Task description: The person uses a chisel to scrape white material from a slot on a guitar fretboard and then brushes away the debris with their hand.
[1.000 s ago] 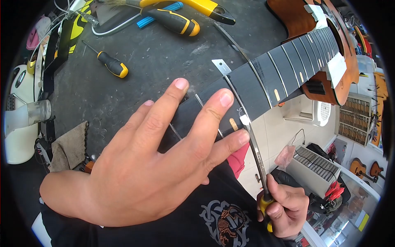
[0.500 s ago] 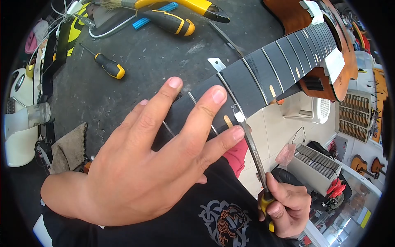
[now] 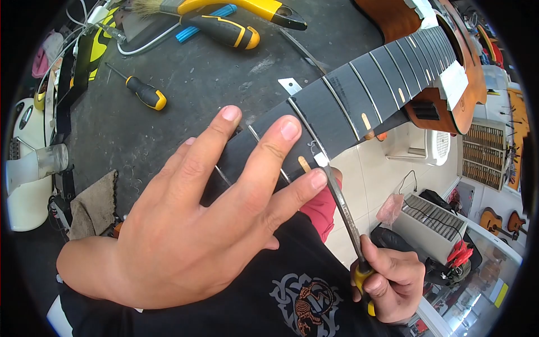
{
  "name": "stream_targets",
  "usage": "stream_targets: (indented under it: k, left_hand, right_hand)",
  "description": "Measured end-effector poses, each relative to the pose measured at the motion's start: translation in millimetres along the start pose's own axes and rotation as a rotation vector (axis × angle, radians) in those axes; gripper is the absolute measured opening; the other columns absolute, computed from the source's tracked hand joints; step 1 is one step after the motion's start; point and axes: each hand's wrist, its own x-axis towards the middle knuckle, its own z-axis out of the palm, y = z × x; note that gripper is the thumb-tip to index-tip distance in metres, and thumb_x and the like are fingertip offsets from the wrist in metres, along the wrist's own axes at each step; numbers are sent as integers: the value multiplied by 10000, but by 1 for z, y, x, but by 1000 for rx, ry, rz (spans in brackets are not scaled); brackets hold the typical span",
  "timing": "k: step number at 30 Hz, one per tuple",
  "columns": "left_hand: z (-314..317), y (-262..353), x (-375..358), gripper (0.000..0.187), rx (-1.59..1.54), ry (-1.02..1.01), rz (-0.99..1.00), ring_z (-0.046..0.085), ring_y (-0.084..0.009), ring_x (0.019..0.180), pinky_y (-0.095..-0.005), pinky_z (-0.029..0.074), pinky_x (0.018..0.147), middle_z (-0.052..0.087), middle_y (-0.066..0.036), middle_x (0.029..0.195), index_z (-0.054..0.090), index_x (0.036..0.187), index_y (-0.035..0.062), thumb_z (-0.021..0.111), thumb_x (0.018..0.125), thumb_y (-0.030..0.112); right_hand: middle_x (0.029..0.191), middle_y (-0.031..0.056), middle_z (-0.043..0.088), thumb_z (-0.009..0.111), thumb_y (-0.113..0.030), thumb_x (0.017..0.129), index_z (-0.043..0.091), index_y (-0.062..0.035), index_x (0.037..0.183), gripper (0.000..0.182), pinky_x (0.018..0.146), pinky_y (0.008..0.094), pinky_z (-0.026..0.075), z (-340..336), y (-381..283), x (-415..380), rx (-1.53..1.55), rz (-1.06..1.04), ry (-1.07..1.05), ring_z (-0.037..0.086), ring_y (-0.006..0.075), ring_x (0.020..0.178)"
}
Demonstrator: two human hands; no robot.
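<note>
A guitar neck (image 3: 343, 96) with metal frets runs diagonally from the guitar body (image 3: 473, 84) at the upper right. My left hand (image 3: 208, 219) lies over its lower left part, fingers spread, with the fingertips on the dark fingerboard. In my right hand (image 3: 390, 281), at the lower right, is the yellow and black handle of a long narrow metal tool (image 3: 343, 210). The tool's white tip (image 3: 321, 159) touches the fingerboard's near edge at the end of a fret, close to my left index finger and thumb side.
On the dark bench (image 3: 185, 118) lie a small screwdriver (image 3: 147, 94), a larger black and yellow handle (image 3: 227, 31), a brush (image 3: 160, 7), a blade (image 3: 289, 85) and a brown cloth (image 3: 95, 205). Beyond the neck stand a white stool (image 3: 429, 147) and a grey box (image 3: 429, 222).
The neck and bench items appear shifted slightly left and up in view. My left hand stays spread on the fingerboard, and my right hand keeps its hold on the tool.
</note>
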Motion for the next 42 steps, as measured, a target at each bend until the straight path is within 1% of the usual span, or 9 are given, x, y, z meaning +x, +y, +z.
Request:
stream_targets:
  k: [4, 11, 13, 16, 23, 25, 28, 34, 42]
  left_hand:
    - [0, 0, 0, 688, 21, -8, 7, 512, -454, 1302, -587, 465, 1072, 501, -315, 1378, 603, 1347, -6, 720, 780, 365]
    - [0, 0, 0, 683, 16, -11, -3, 508, -450, 1310, -588, 460, 1078, 501, -314, 1381, 601, 1352, 3, 715, 788, 370]
    - [0, 0, 0, 682, 15, -10, -2, 507, -450, 1311, -588, 458, 1080, 500, -313, 1382, 600, 1354, 5, 714, 790, 371]
    - [0, 0, -1, 678, 20, -10, -2, 506, -449, 1312, -587, 457, 1082, 499, -313, 1384, 599, 1357, 8, 711, 797, 374]
    - [0, 1, 0, 664, 33, -14, -2, 508, -448, 1310, -588, 461, 1078, 501, -312, 1380, 594, 1363, 10, 694, 823, 382]
    - [0, 1, 0, 667, 27, -13, -6, 508, -447, 1311, -589, 462, 1076, 501, -311, 1380, 594, 1365, 12, 699, 818, 381]
    - [1, 0, 0, 678, 14, -10, -10, 507, -445, 1312, -590, 465, 1073, 500, -309, 1382, 593, 1366, 16, 711, 805, 376]
    - [1, -1, -1, 706, 18, -11, -3, 508, -451, 1307, -590, 465, 1072, 498, -308, 1383, 595, 1364, 17, 732, 768, 371]
    - [0, 0, -1, 701, 33, -6, 4, 515, -461, 1295, -585, 463, 1075, 495, -323, 1381, 602, 1348, 1, 730, 766, 371]
  right_hand:
    - [696, 151, 665, 690, -300, 973, 616, -26, 1359, 479, 453, 247, 445, -7, 0, 2, -6, 27, -68, 569, 141, 457]
    - [700, 152, 666, 688, -300, 974, 614, -29, 1362, 479, 455, 251, 450, -4, 1, 3, 13, 7, -18, 576, 144, 464]
    - [703, 154, 667, 687, -302, 975, 615, -36, 1363, 476, 454, 252, 451, -9, 1, 3, 4, 30, -91, 575, 146, 463]
    - [706, 158, 667, 689, -311, 973, 617, -41, 1363, 479, 453, 253, 451, -3, 2, 2, 29, 23, -24, 574, 147, 463]
    - [707, 163, 667, 692, -321, 971, 613, -44, 1367, 490, 450, 253, 450, -6, 2, 2, 67, 66, -29, 573, 147, 465]
    - [707, 163, 667, 687, -310, 975, 612, -39, 1367, 482, 450, 252, 448, -11, 4, 3, 53, 66, -98, 574, 147, 464]
    - [709, 164, 668, 674, -289, 985, 606, -28, 1371, 471, 451, 253, 449, -11, 6, 3, 33, 24, -110, 576, 145, 464]
    - [716, 166, 673, 654, -262, 999, 592, -14, 1381, 460, 456, 253, 453, -5, 3, 4, 14, -39, -66, 581, 142, 467]
    - [720, 153, 677, 661, -283, 995, 599, -27, 1379, 467, 462, 249, 455, -2, 3, 2, 15, -19, -49, 583, 142, 472]
